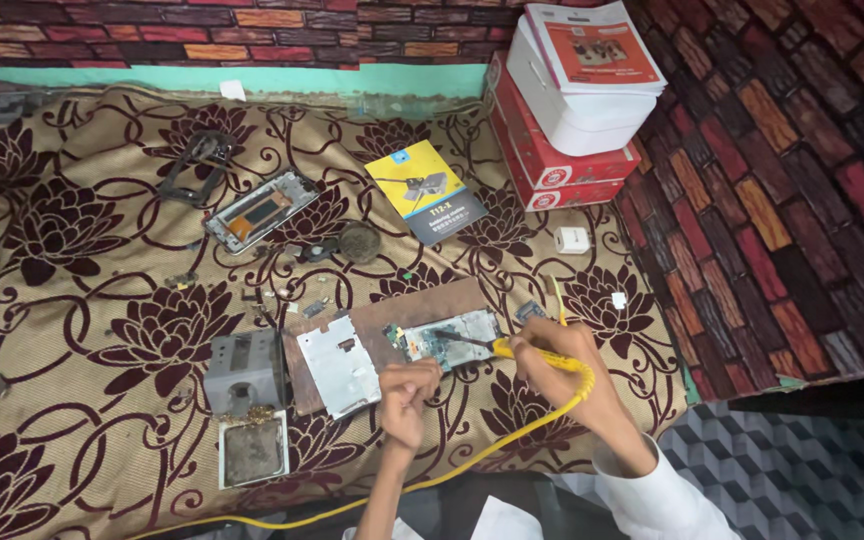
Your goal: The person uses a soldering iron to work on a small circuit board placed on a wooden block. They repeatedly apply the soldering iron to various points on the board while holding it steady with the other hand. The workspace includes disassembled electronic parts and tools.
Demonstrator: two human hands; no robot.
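Head view: right hand [552,355] gripped a yellow soldering iron [472,342], tip on the phone board [450,338] lying on a wooden slab [392,320]. Left hand [407,390] curled beside the board — whether it held anything I couldn't tell. Risk, as I judged it — the trailing yellow cord [452,465] could tug the tip off target, scorching the board or nearby fingers.

A yellow-handled soldering iron [512,352] is lying slanted in the right hand's grip, its dark tip pointing toward ten o'clock and touching the opened phone board [449,339]. Its yellow cable is trailing from the handle toward seven o'clock. The board, a pale rectangle showing small components, is lying flat on a brown wooden slab [392,322], with a detached silver metal plate [338,364] sitting just beside it at eight o'clock, tilted slightly.
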